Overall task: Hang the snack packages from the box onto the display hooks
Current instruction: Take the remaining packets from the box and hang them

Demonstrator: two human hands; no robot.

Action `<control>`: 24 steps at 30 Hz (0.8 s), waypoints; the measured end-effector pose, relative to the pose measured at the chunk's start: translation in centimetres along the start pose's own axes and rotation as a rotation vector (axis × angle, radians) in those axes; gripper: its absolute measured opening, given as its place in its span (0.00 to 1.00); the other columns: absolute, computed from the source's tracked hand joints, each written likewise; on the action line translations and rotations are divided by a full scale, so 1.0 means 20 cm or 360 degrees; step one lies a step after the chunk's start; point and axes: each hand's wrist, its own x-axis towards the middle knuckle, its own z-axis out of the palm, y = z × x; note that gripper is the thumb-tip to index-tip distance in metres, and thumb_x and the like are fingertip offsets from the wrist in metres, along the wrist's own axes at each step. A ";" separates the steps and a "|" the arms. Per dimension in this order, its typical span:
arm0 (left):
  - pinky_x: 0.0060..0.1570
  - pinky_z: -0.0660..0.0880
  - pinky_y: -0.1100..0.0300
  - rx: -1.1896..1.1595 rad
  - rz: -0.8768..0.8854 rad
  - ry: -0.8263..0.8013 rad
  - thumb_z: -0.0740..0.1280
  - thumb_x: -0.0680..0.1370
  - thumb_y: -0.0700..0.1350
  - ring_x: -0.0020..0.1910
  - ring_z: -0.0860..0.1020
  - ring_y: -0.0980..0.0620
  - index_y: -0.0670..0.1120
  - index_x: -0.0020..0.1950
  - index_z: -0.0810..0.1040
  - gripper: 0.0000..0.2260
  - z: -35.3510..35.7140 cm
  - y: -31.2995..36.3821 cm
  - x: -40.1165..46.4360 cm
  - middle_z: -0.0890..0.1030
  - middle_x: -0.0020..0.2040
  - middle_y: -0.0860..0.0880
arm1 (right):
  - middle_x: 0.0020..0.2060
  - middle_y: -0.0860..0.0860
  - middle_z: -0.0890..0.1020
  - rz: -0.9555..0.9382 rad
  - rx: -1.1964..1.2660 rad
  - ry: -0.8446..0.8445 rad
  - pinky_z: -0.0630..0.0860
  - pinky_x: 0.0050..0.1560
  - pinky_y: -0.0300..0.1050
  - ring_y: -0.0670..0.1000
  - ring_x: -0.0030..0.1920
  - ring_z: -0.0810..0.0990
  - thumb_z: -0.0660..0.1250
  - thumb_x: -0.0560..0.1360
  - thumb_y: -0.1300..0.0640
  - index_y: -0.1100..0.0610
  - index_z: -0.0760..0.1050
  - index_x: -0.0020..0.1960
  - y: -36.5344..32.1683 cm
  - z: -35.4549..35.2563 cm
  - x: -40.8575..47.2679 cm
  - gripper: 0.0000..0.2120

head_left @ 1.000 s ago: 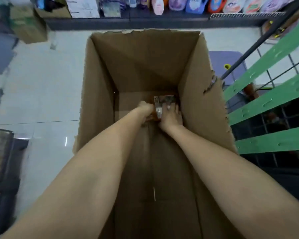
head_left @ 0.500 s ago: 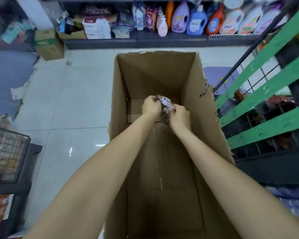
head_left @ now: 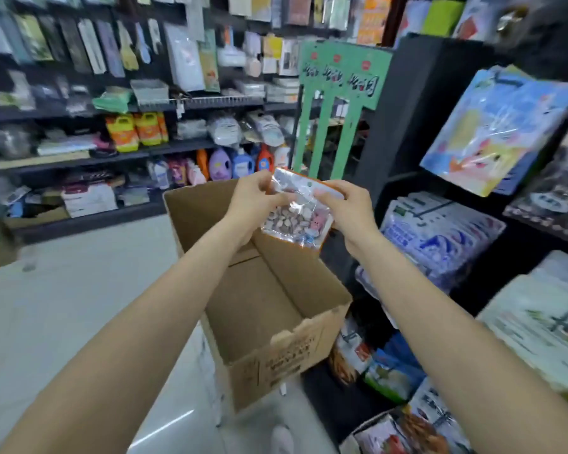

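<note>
A clear snack package (head_left: 297,211) with an orange edge and small light and pink pieces inside hangs above the open cardboard box (head_left: 269,299). My left hand (head_left: 254,199) pinches its upper left corner. My right hand (head_left: 343,208) grips its upper right side, thumb over the top edge. The box stands on the floor, and its visible inside shows only bare cardboard. A green display stand (head_left: 336,90) rises behind the package, at the left end of the black rack.
To the right, a black rack (head_left: 417,126) carries hanging bagged goods (head_left: 440,234), close to my right forearm. Shelves of bottles and packets (head_left: 177,132) line the far wall. White tiled floor (head_left: 63,306) lies left of the box.
Both hands have lifted the snack package from the bottom of the box to above its rim. The view has swung up from the box to the shelves and rack.
</note>
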 end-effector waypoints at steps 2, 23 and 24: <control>0.48 0.77 0.53 -0.0037 0.0103 -0.0150 0.73 0.70 0.36 0.43 0.79 0.48 0.45 0.44 0.77 0.08 0.11 0.20 -0.16 0.81 0.44 0.44 | 0.36 0.49 0.80 -0.0070 -0.0020 0.0142 0.73 0.42 0.46 0.53 0.42 0.78 0.67 0.74 0.62 0.52 0.78 0.39 -0.09 -0.19 -0.17 0.08; 0.37 0.71 0.73 -0.0475 0.0641 -0.0993 0.71 0.73 0.39 0.40 0.76 0.60 0.48 0.45 0.78 0.06 1.71 1.36 -1.45 0.76 0.40 0.57 | 0.35 0.45 0.77 -0.0252 -0.0349 0.1398 0.68 0.37 0.35 0.43 0.38 0.74 0.68 0.76 0.56 0.52 0.76 0.38 -0.37 -2.04 -1.57 0.08; 0.34 0.71 0.73 -0.0460 0.0635 -0.1009 0.71 0.73 0.39 0.39 0.75 0.58 0.47 0.45 0.78 0.05 1.78 1.39 -1.49 0.75 0.39 0.56 | 0.35 0.46 0.78 -0.0229 -0.0365 0.1416 0.69 0.38 0.36 0.44 0.39 0.74 0.67 0.76 0.57 0.52 0.76 0.39 -0.36 -2.11 -1.60 0.07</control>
